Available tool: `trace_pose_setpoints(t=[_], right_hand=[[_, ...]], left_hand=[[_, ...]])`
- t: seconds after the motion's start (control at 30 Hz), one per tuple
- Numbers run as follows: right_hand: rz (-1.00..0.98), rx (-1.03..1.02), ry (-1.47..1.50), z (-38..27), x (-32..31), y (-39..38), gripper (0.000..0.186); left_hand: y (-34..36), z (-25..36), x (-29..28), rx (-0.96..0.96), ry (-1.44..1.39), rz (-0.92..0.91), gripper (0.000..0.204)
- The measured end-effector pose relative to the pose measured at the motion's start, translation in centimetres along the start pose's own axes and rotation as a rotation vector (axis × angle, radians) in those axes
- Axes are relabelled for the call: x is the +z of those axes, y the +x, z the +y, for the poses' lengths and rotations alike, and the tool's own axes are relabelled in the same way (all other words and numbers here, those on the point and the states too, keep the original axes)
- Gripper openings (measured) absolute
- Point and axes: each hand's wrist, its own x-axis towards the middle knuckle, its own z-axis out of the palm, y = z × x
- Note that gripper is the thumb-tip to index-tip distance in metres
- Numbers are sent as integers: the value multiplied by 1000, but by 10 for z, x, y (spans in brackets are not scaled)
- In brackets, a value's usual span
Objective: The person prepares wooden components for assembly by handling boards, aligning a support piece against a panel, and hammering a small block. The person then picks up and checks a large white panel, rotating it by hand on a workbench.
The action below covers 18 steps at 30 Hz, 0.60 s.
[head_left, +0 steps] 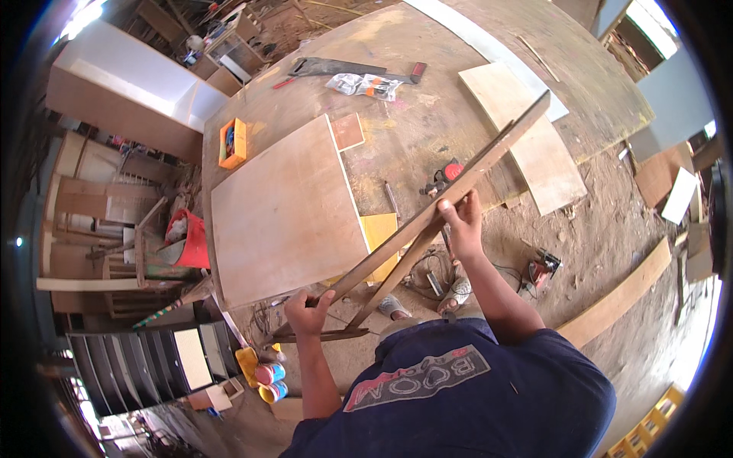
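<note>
A navy shirt (489,393) sits nearest; left fingers (295,307) and right fingers (473,203) grip a wooden bar (397,239), a pale panel (286,206) beyond left fingers.

one head-worn fisheye looks down, close above the shirt (489,412), toward the workbench (435,126).

Soft daylight lights the tabletop (427,137) — white glare burns out both upper corners; straight edges bow toward the dark rim, perhaps blurred there.
</note>
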Motion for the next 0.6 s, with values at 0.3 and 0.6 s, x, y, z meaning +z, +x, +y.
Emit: trace_pose_setpoints(t=[0.3,0.6], right_hand=[[22,-150,-140,-55,-21,-6,44],[-15,-251,-17,-82,-3,-56,41]], left_hand=[[-9,28,25,-58,-169,-73,56],[-9,-1,23,10,-303,-248,64]])
